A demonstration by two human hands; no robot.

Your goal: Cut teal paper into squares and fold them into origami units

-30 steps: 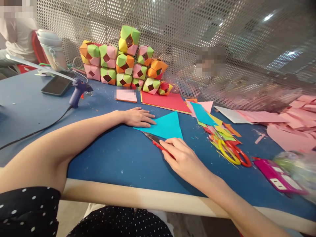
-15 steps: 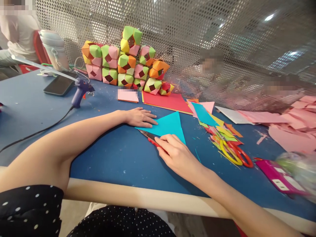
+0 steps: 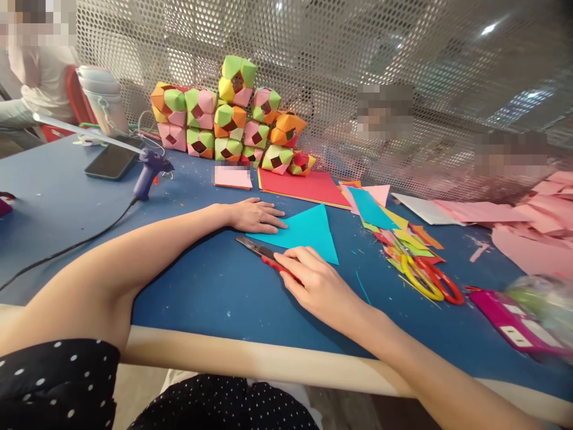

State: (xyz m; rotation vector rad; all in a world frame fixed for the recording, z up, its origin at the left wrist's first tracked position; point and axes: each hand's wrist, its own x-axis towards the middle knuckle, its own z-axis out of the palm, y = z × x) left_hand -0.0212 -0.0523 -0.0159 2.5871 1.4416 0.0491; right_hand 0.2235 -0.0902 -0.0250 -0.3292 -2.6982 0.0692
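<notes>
A sheet of blue paper [image 3: 308, 230], folded or cut to a pointed shape, lies flat on the blue table. My left hand [image 3: 257, 216] rests palm down on its left part, fingers spread. My right hand [image 3: 308, 278] is closed around a red utility knife [image 3: 264, 255], its dark blade pointing left. The blade lies just in front of the paper's near edge, above the table. A thin blue paper strip [image 3: 363, 288] lies to the right of my right hand.
A stack of folded paper polyhedra [image 3: 228, 122] stands at the back against a perforated metal screen. A glue gun [image 3: 147, 173] stands left. Red paper [image 3: 308, 188], scissors [image 3: 425, 280] over scraps, a magenta packet [image 3: 514, 322] and pink paper [image 3: 532, 239] lie around. A person sits far left.
The utility knife's tip has moved left, away from the paper's near edge, and more of its blade shows. My left hand stays flat on the blue paper.
</notes>
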